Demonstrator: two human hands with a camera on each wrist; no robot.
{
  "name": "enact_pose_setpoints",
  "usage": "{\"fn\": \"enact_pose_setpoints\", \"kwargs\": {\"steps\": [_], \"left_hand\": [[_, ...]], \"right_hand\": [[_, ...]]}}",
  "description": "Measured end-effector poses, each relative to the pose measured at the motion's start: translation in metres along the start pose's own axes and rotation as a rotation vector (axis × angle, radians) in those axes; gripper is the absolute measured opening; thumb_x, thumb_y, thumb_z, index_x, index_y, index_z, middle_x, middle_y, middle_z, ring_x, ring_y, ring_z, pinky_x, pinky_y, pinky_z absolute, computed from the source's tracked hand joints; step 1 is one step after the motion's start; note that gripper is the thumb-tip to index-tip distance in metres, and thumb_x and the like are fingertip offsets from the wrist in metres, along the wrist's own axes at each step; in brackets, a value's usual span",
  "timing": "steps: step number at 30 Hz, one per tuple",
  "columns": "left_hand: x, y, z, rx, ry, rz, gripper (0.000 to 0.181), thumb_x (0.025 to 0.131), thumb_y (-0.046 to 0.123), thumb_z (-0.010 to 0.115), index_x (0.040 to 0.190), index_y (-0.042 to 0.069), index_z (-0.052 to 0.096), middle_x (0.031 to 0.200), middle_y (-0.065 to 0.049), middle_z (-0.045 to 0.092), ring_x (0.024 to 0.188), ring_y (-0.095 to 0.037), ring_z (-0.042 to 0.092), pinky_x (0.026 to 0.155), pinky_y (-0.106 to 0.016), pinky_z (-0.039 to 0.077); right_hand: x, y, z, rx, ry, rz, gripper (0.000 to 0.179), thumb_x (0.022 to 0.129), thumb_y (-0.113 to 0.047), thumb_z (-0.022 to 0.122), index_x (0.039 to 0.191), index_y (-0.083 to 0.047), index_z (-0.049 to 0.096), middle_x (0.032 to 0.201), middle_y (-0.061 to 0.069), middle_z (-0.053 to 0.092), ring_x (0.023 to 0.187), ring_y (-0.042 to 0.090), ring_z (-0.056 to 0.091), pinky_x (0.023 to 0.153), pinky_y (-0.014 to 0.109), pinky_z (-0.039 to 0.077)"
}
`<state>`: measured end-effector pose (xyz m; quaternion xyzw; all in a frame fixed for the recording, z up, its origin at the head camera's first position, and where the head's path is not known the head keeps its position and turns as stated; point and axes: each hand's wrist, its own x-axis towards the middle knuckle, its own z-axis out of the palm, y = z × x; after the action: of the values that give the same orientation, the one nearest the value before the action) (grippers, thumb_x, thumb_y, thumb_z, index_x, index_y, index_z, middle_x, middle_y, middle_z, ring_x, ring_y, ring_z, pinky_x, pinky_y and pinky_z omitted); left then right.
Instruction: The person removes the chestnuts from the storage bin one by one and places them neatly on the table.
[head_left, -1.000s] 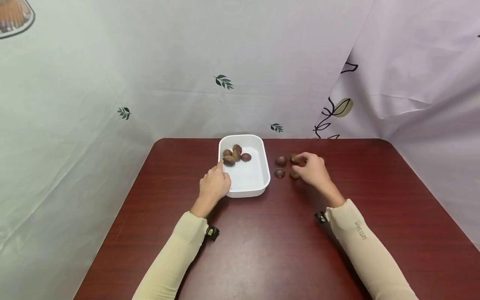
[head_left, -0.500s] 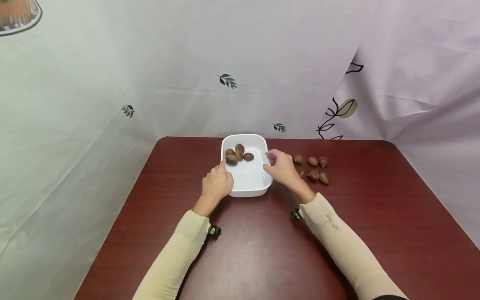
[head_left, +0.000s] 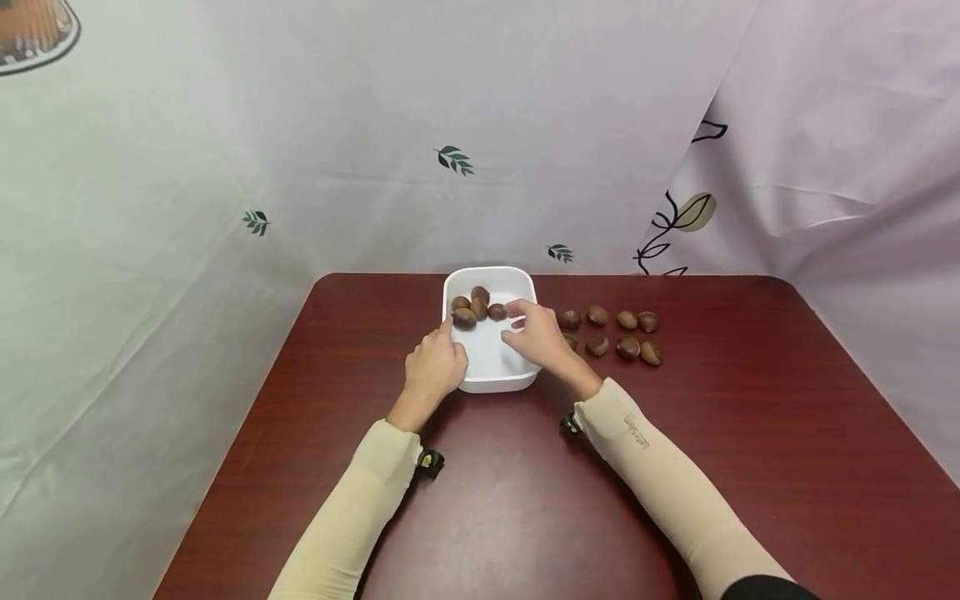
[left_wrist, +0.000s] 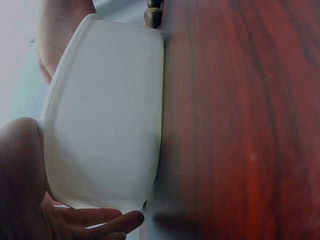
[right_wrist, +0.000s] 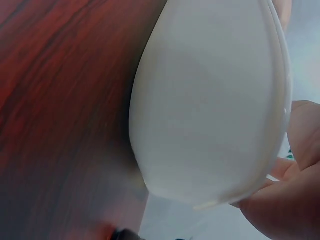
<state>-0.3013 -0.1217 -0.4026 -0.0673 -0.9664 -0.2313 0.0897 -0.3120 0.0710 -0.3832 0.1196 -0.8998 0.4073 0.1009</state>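
In the head view a white rectangular tray stands at the back middle of the table, with several brown chestnuts gathered in its far left part. My left hand holds the tray's left side. In the left wrist view, its fingers lie along the tray's outer wall. My right hand reaches over the right rim into the tray, thumb and fingers apart with nothing between them. The fingertips are right beside the rightmost chestnut. In the right wrist view, the tray's wall hides the fingertips.
Right of the tray, several chestnuts lie on the dark red table in two rows. The right forearm passes in front of the rows' left end. A pale printed cloth hangs behind the table.
My right hand has moved left from the rows of chestnuts, across the tray's rim, to the chestnuts inside. The left hand stays at the tray's left side.
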Motion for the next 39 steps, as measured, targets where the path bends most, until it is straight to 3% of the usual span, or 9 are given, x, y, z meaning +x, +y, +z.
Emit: {"fn": "enact_pose_setpoints", "kwargs": {"steps": [6, 14, 30, 39], "left_hand": [[0.000, 0.000, 0.000, -0.007, -0.005, -0.003, 0.055, 0.094, 0.022, 0.047, 0.147, 0.007, 0.047, 0.126, -0.017, 0.064, 0.102, -0.041, 0.066, 0.078, -0.058, 0.050], [0.000, 0.001, 0.000, -0.011, 0.004, -0.009, 0.055, 0.093, 0.021, 0.047, 0.147, 0.009, 0.048, 0.124, -0.016, 0.065, 0.101, -0.041, 0.066, 0.078, -0.058, 0.050], [-0.001, 0.000, -0.001, -0.016, -0.008, -0.013, 0.056, 0.092, 0.020, 0.046, 0.146, 0.007, 0.047, 0.125, -0.017, 0.065, 0.103, -0.039, 0.066, 0.077, -0.057, 0.051], [0.001, 0.000, 0.002, -0.015, 0.001, -0.002, 0.058, 0.090, 0.021, 0.044, 0.146, 0.006, 0.047, 0.121, -0.016, 0.066, 0.100, -0.039, 0.066, 0.075, -0.056, 0.052]], "right_hand": [[0.009, -0.003, 0.009, 0.019, -0.044, -0.030, 0.038, 0.081, -0.004, 0.068, 0.118, 0.004, 0.066, 0.112, 0.022, 0.068, 0.099, 0.035, 0.069, 0.085, 0.039, 0.054], [0.018, -0.006, 0.018, -0.059, -0.083, -0.017, 0.042, 0.080, -0.007, 0.070, 0.120, 0.004, 0.064, 0.110, 0.020, 0.070, 0.095, 0.031, 0.070, 0.085, 0.037, 0.054], [0.034, -0.004, 0.032, -0.113, -0.089, -0.014, 0.041, 0.079, -0.006, 0.072, 0.119, 0.006, 0.065, 0.114, 0.020, 0.069, 0.109, 0.031, 0.064, 0.097, 0.038, 0.047], [0.042, -0.005, 0.041, -0.108, -0.151, -0.016, 0.043, 0.078, -0.007, 0.074, 0.119, 0.005, 0.065, 0.115, 0.020, 0.069, 0.110, 0.033, 0.064, 0.095, 0.040, 0.048]]}}
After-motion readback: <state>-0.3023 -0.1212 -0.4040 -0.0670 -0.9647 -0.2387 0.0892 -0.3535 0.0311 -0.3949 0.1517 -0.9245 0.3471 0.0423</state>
